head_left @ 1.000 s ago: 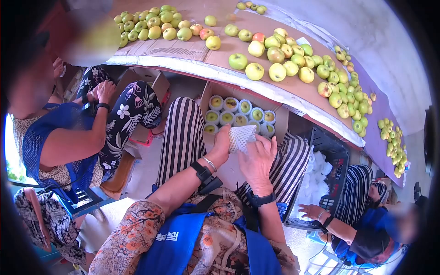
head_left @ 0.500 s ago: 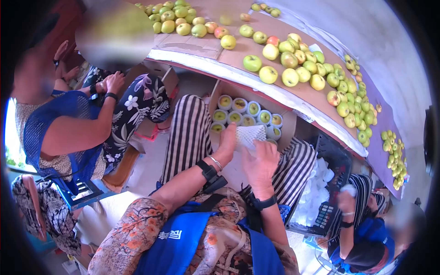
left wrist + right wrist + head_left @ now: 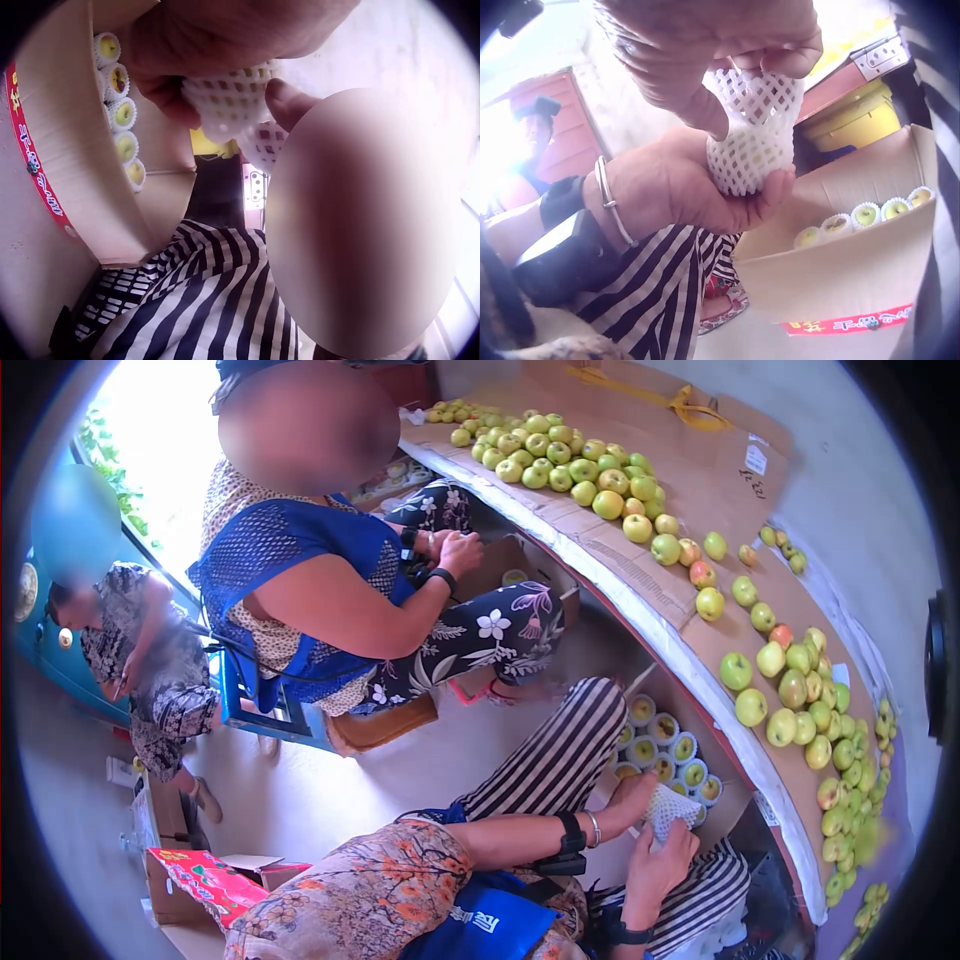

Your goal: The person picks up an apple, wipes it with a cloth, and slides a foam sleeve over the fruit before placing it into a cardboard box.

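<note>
A white foam net sleeve [image 3: 668, 812] is between the two hands. My left hand [image 3: 630, 802] grips its lower part; in the right wrist view the left hand [image 3: 679, 180] cups the net [image 3: 750, 154], with a yellow-green fruit showing through the mesh. My right hand [image 3: 660, 865] pinches the net's other end; the right wrist view has this hand [image 3: 720, 52] above, thumb and fingers on the rim. The left wrist view shows the left hand [image 3: 240, 30] over the net [image 3: 229, 101]. Beyond the hands, netted apples [image 3: 663, 728] stand in rows in a carton [image 3: 832, 274].
A cardboard-covered table [image 3: 640, 550] with many loose apples [image 3: 585, 470] curves along the back and right. A person in a blue vest [image 3: 300, 570] sits at the left, near a blue stool [image 3: 270, 720]. Another person [image 3: 150, 650] is at far left. A dark crate [image 3: 112, 300] stands beside the carton.
The head view has swung left, so the hands and carton appear farther right and lower, and the seated person appears larger. Both hands still hold the net.
</note>
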